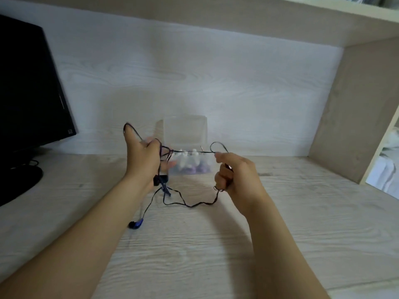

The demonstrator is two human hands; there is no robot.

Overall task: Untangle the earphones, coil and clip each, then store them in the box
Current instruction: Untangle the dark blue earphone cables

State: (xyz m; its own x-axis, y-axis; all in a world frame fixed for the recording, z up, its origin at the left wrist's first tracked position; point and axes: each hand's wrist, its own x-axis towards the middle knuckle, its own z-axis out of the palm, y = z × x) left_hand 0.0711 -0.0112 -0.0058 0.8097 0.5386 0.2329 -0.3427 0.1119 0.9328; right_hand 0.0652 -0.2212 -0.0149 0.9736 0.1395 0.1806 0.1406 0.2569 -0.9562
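Your left hand (143, 156) has the dark earphone cable (190, 205) looped over the thumb and caught in curled fingers. Your right hand (235, 175) pinches it between thumb and forefinger, lower fingers closed round a second strand. One stretch runs taut between the hands, just in front of the clear box (185, 132). A slack loop sags below towards the desk (194, 255). The black inline remote (160, 180) hangs by your left wrist, and one blue earbud (136, 224) dangles low at the near left. I can't find the other bud. This looks like the untangling stage: nothing coiled, nothing clipped. Ease the tension first, since a tight line likely locks whatever knot sits at your left fingers. Feed slack in from the right, open the crossing by the remote, then pass the free bud end through; don't drag the whole cord. Keep the remote from swinging into the loops. The box stands at the far side against the back panel with its lid up. The white and purple pieces inside are probably the clips, but it's too blurred to confirm. The desk is pale wood grain. A dark monitor (32, 93) is at the far left, a shelf (280, 24) overhead, and a side panel (349, 108) closes the right.
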